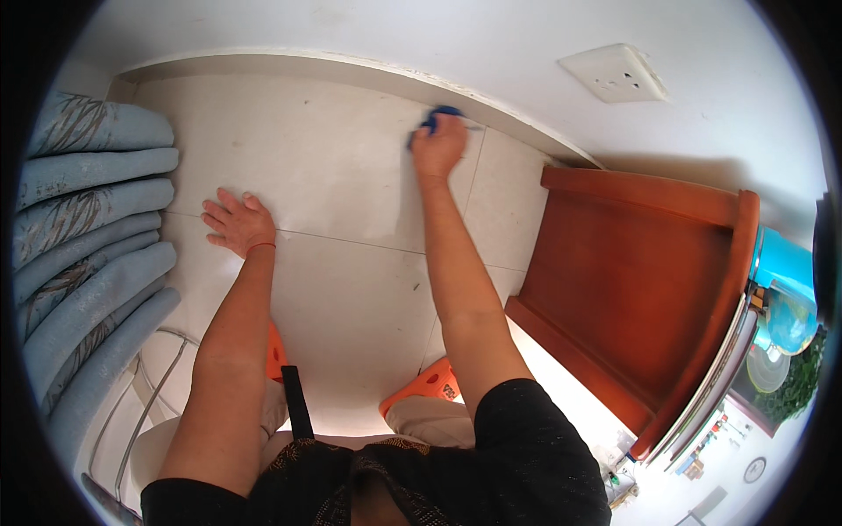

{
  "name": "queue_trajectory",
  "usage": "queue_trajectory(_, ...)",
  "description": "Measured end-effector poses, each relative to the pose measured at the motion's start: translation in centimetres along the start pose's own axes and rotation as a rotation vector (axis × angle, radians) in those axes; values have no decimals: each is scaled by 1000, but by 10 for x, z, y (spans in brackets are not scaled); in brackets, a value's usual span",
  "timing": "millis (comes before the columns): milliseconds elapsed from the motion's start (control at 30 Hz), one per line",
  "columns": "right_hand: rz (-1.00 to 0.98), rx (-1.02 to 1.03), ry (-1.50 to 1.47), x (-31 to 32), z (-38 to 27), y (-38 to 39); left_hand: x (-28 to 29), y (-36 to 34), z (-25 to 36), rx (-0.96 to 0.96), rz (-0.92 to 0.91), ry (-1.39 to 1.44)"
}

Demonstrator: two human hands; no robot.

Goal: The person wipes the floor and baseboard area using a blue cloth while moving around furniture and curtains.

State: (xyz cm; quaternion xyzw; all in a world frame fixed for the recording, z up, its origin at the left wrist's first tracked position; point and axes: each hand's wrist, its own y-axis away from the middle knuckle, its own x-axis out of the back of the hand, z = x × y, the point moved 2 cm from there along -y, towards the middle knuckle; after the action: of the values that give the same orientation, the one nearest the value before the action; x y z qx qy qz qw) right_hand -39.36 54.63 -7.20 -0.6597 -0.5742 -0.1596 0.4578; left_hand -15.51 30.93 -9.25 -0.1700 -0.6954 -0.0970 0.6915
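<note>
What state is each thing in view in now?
Pale tiled floor: dark specks visible.
Dark-blue cloth: bunched up.
Bare right hand: closed on the cloth.
Bare left hand: open, palm down on the floor.
White rectangular wall socket: nothing plugged in.
Grey-blue patterned fabric: layered.
Orange shoes: partly hidden.

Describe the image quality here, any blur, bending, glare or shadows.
In the head view, the right hand and blue cloth look smeared, the left hand sharper; the head view also bows the baseboard and blackens toward its rim; in the head view, glare whitens the area beside the wooden furniture, whose upper edge has shadow on the wall.
</note>
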Motion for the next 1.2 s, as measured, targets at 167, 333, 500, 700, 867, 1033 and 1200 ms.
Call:
queue_trajectory(167, -471, 196, -356, -1, -64, 20, 1, 1, 3, -20, 7, 8)
queue_trajectory(333, -321, 23, -640, 63, -39, 49, 12, -3, 0, -20, -53, 10)
queue_trajectory(500, 188, -363, 41, 164, 113, 86, 10, -4, 0, -43, 50, -2)
queue_trajectory(700, -198, -179, 63, 157, 113, 130, 3, 0, 7, -73, 120, -51)
queue_trajectory(867, -777, -21, -618, 150, 3, 158, 11, -6, 0, -24, -29, -35)
queue_trajectory(1033, 10, -514, -284, 182, 103, 95, 5, -8, 4, -46, -26, 13)
queue_trajectory(1200, -41, -261, 501, 166, 134, 82, 7, -4, 8, -29, -76, 18)
